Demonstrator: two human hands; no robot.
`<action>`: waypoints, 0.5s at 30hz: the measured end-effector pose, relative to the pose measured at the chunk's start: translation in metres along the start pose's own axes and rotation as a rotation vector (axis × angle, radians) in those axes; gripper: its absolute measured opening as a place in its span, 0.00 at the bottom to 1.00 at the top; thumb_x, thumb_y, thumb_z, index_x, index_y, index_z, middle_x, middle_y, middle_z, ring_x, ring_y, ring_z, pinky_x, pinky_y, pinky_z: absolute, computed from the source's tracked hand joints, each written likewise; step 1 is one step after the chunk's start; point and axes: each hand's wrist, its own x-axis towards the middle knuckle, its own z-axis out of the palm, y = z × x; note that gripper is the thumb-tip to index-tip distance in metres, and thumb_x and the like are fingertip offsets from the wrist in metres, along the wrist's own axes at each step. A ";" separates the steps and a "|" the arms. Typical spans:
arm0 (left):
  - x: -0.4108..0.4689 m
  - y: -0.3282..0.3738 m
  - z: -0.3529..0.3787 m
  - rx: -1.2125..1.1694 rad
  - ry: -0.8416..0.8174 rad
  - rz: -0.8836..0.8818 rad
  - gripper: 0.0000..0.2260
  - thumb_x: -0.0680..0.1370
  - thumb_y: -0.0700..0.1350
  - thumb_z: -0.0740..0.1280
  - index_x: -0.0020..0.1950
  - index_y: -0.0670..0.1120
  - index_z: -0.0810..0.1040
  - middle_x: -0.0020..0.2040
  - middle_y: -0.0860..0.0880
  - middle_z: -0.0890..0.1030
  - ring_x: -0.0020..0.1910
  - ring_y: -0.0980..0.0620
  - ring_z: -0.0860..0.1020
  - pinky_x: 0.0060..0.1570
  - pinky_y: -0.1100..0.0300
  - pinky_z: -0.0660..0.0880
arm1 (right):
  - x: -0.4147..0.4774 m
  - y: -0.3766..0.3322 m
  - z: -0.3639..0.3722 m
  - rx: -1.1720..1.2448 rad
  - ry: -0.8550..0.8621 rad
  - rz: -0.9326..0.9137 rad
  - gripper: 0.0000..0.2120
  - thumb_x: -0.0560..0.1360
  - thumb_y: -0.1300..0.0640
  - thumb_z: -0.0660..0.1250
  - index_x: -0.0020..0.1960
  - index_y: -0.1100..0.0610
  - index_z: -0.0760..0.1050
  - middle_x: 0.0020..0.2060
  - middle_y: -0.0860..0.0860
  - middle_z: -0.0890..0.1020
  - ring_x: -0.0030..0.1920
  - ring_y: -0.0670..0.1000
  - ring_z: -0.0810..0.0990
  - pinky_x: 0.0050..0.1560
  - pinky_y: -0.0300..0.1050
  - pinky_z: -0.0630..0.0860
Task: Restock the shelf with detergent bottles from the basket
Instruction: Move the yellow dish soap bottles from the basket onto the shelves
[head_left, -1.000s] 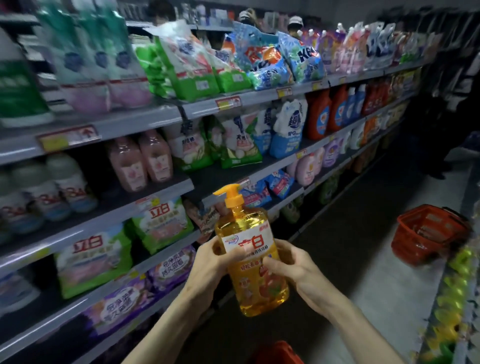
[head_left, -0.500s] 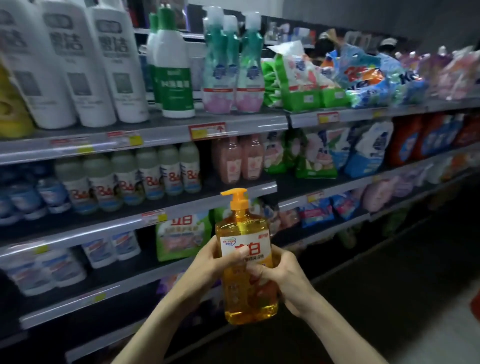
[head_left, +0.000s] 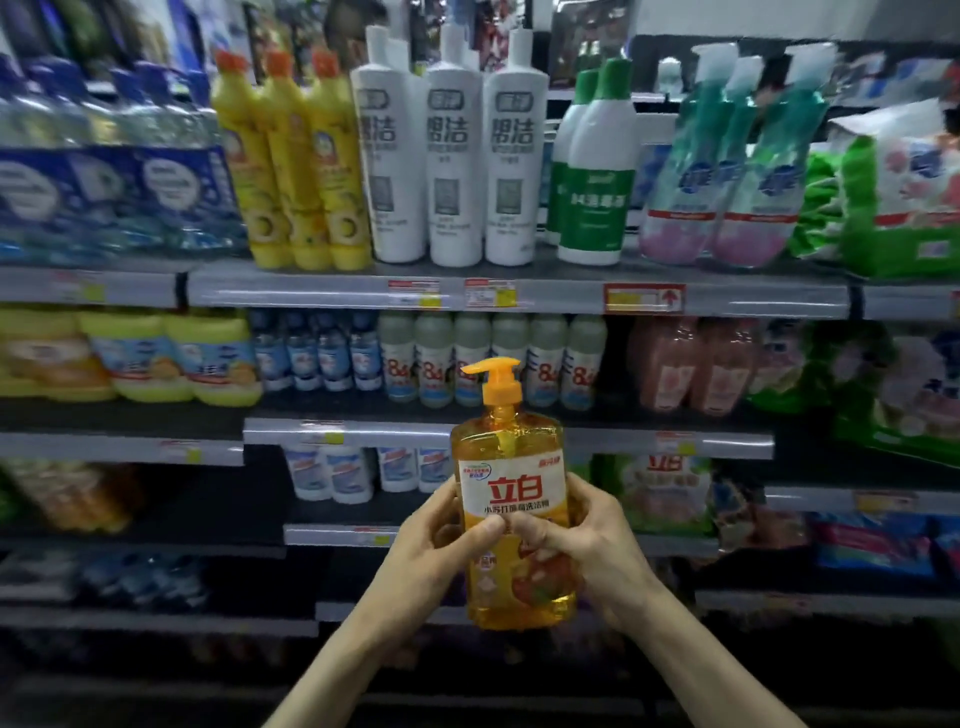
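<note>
An orange detergent bottle (head_left: 514, 499) with a pump top and a white label stands upright in front of the shelves, held in both hands. My left hand (head_left: 441, 540) grips its left side, thumb across the label. My right hand (head_left: 582, 540) grips its right side, thumb on the front. The bottle hangs in the air before the third shelf (head_left: 519, 434) from the top. The basket is out of view.
Top shelf (head_left: 519, 293) carries yellow, white, green-capped and teal bottles. Below stand small white bottles (head_left: 493, 364), pink bottles (head_left: 691, 369) and yellow tubs (head_left: 171, 358). Green bags (head_left: 883, 197) fill the right side. A dark gap (head_left: 208, 499) lies on a lower shelf at left.
The view has swung left along the shelves; the red basket on the floor has left the frame. Both hands keep holding the bottle upright in front of me.
</note>
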 end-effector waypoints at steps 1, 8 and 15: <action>-0.001 0.004 -0.002 0.017 0.042 0.023 0.19 0.82 0.45 0.69 0.73 0.52 0.75 0.66 0.53 0.84 0.66 0.53 0.82 0.63 0.55 0.80 | 0.008 -0.002 0.002 0.006 -0.036 -0.007 0.28 0.69 0.50 0.81 0.66 0.55 0.79 0.57 0.53 0.88 0.58 0.54 0.87 0.55 0.52 0.84; -0.015 0.020 -0.019 0.054 0.303 0.052 0.22 0.83 0.41 0.68 0.76 0.50 0.71 0.66 0.51 0.84 0.66 0.51 0.82 0.61 0.57 0.80 | 0.055 -0.015 0.029 -0.020 -0.309 -0.068 0.35 0.66 0.42 0.84 0.67 0.51 0.77 0.58 0.49 0.87 0.59 0.51 0.86 0.59 0.57 0.84; -0.058 0.031 -0.040 0.126 0.552 0.074 0.24 0.83 0.43 0.68 0.78 0.55 0.69 0.66 0.55 0.83 0.67 0.55 0.81 0.62 0.59 0.80 | 0.077 -0.027 0.087 -0.080 -0.592 -0.097 0.30 0.69 0.46 0.81 0.67 0.47 0.75 0.58 0.43 0.86 0.60 0.44 0.85 0.62 0.50 0.82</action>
